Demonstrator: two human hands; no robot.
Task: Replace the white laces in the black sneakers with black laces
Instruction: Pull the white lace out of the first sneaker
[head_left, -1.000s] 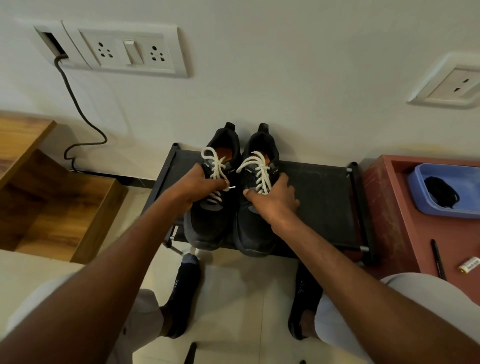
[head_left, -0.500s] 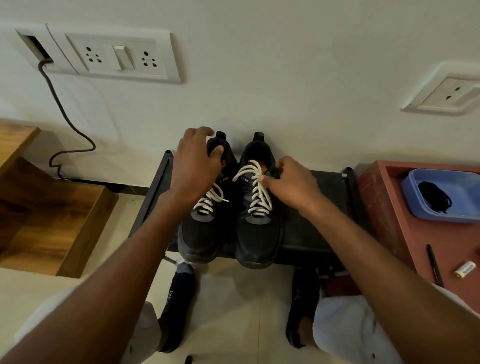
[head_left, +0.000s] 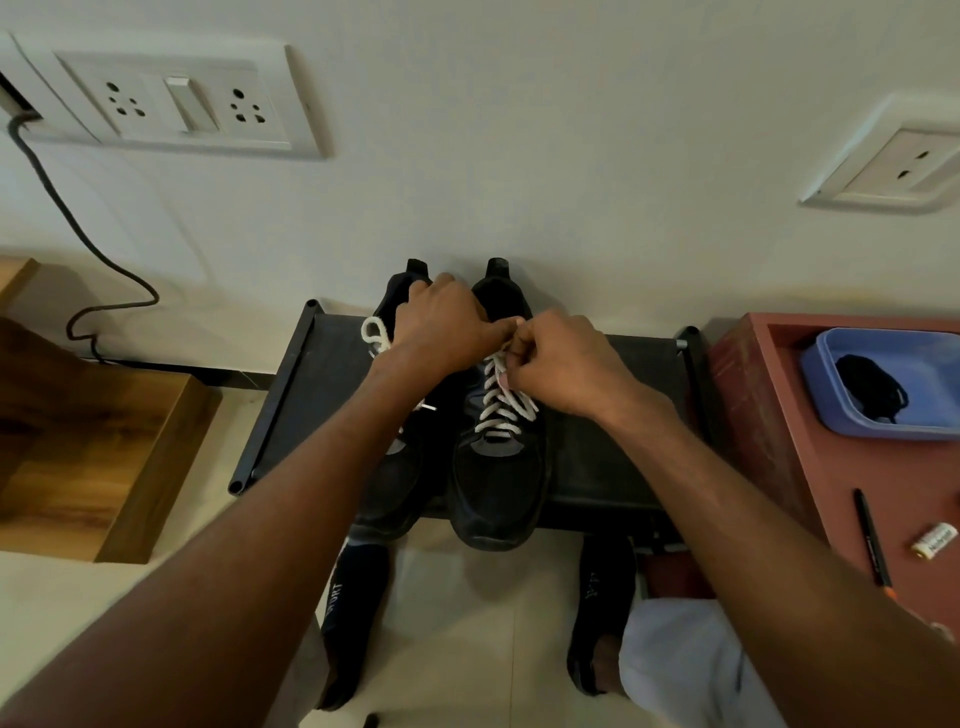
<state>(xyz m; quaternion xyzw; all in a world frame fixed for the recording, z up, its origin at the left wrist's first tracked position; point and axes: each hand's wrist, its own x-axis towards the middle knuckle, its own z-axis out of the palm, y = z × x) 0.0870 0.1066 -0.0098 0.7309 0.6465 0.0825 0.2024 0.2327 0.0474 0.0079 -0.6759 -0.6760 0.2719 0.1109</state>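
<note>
Two black sneakers stand side by side on a low black rack (head_left: 613, 462), toes toward me. The right sneaker (head_left: 496, 488) shows its white lace (head_left: 506, 408) criss-crossed down the front. My left hand (head_left: 447, 325) and my right hand (head_left: 563, 358) meet at the top of that lace, both pinching it near the tongue. The left sneaker (head_left: 387, 483) lies mostly under my left forearm; a loop of its white lace (head_left: 375, 332) sticks out to the left. A bundle of black laces (head_left: 870, 387) lies in a blue tray (head_left: 826, 395) at the right.
The tray sits on a red-brown table (head_left: 779, 415) with a black pen (head_left: 872, 538) and a small battery (head_left: 935, 540). A wooden step unit (head_left: 104, 457) stands at the left. My feet in dark socks (head_left: 353, 613) rest on the tiled floor below the rack. Wall sockets and a cable hang above.
My left hand has left the left sneaker's collar and moved right to the right sneaker's lace top. My right hand has closed in there too, pinching the lace.
</note>
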